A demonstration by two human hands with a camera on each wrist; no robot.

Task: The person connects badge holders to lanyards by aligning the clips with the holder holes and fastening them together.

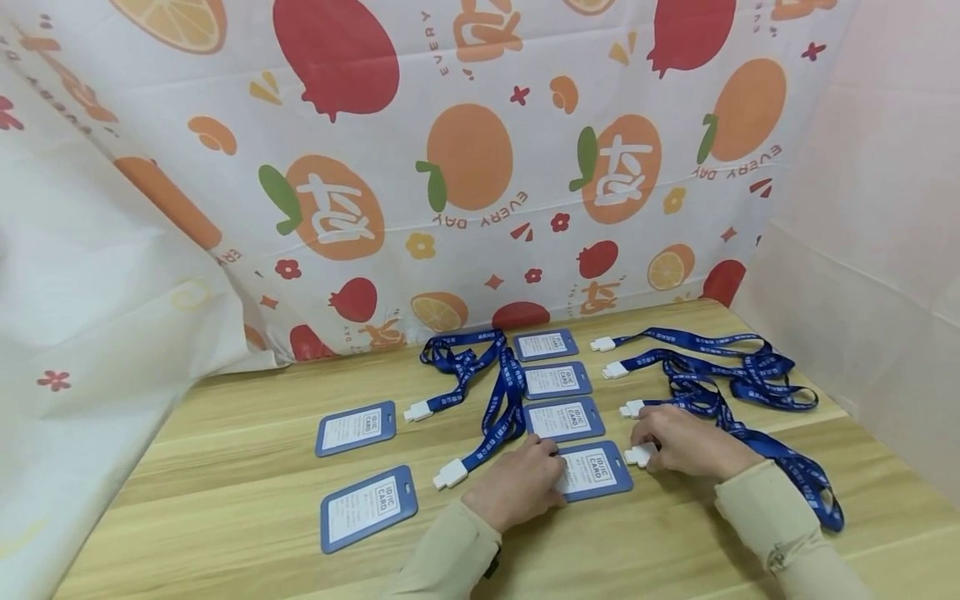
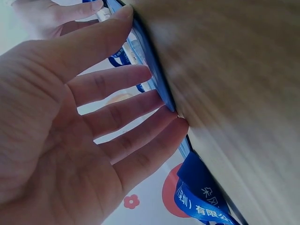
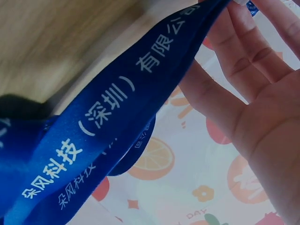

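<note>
Centrally, we mark the nearest card holder (image 1: 596, 472), flat on the tabletop (image 1: 262, 508) btwn the two sets of fingers; its long axis runs approx. from L fingertips to R. L hand (image 1: 520, 485): tips touch the L end; per the L wrist view, we find these fingers fairly straight, w/ gaps btwn them & thumb set apart; how hard they press, we can't tell. R hand (image 1: 692, 443): thumb & fingers pinch a white clip (image 1: 640, 455), whose blue strap (image 3: 117, 101) runs back past the palm side.

Key relation, in our judgement: clip vs. slot (image 1: 618, 461). Slot sits at the end facing the R fingertips, so R hand is nearer. Clip lies just beside that end, roughly in line w/ the long axis, nose toward the L hand; whether clip & rim touch, we can't tell.

Also note: three more card holders (image 1: 564, 418) in file beyond the L fingertips; second clip (image 1: 631, 408) just beyond the R fingers, not held.
</note>
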